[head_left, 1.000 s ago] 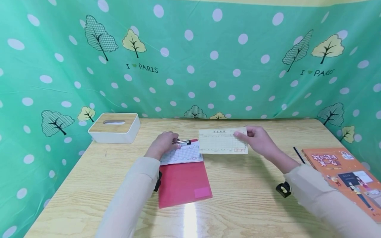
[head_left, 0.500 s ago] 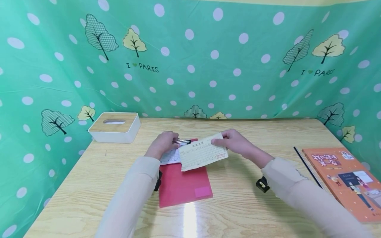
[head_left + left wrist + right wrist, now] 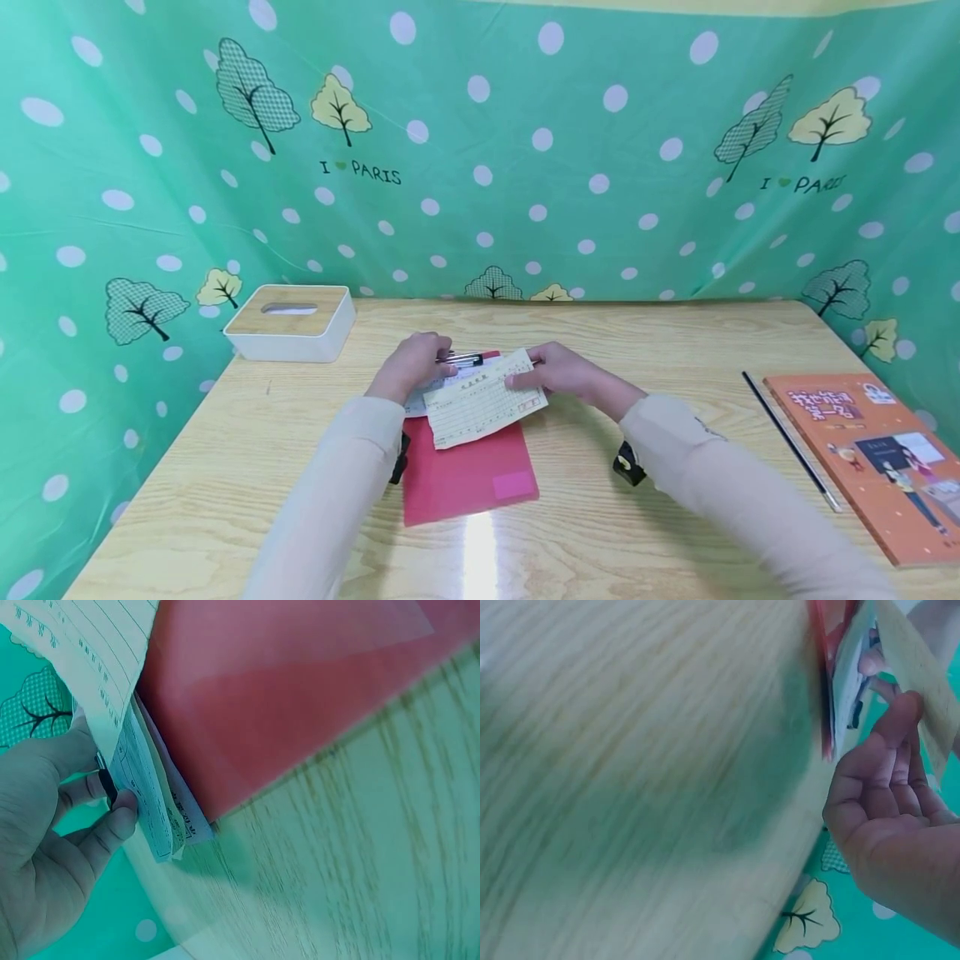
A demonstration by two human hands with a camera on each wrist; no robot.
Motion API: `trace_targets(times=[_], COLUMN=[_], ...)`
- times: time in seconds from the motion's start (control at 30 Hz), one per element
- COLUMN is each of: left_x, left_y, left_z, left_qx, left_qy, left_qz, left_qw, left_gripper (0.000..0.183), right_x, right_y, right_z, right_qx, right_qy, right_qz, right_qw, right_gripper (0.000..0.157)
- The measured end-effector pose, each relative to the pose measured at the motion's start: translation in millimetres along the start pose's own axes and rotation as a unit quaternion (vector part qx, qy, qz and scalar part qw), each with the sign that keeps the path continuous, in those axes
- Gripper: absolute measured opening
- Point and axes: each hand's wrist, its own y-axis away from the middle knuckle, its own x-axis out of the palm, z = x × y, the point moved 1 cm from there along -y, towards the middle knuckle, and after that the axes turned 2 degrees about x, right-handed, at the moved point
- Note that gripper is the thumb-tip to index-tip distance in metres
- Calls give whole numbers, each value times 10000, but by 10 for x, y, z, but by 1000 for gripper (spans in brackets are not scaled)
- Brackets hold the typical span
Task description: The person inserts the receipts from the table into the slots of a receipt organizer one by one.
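A red clipboard folder (image 3: 468,479) lies on the table, a metal clip (image 3: 465,360) at its far edge. My left hand (image 3: 415,365) pinches that clip between thumb and fingers. Under the clip sits a stack of printed slips (image 3: 154,787), its edges showing in the left wrist view. My right hand (image 3: 564,373) grips the right end of a cream printed form slip (image 3: 480,404), thumb on its front. Tilted, the slip overhangs the stack and the upper part of the folder, hiding much of both. Whether it touches the stack, I cannot tell.
A white tissue box with a wooden lid (image 3: 291,323) stands at the back left. On the right lie a dark pencil (image 3: 791,442) and an orange book (image 3: 870,458). A green patterned curtain (image 3: 480,167) hangs behind the table.
My right hand has carried the cream slip left and toward me, over the folder, and the slip has turned to a slant. My left hand has stayed at the clip.
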Motion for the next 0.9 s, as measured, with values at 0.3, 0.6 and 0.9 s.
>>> trace_targets(times=[0.3,0.6,0.9], left_x=[15,7,5], left_y=[-2,-3,-14], left_z=[17,16,25], left_qx=[64,46,83], left_qy=[-5,78,159], left_qz=[-42,29,11], left_qw=[10000,10000,9998], left_gripper=[27,25,24], right_x=[183,343,390], right_y=[-99,-248,-354], right_z=[21,50,9], right_qx=[242,536,717], right_qy=[562,1171,1410], right_qz=[-632,-1244,-1412], right_qw=[9961,9838,9773], right_gripper=[26,24,24])
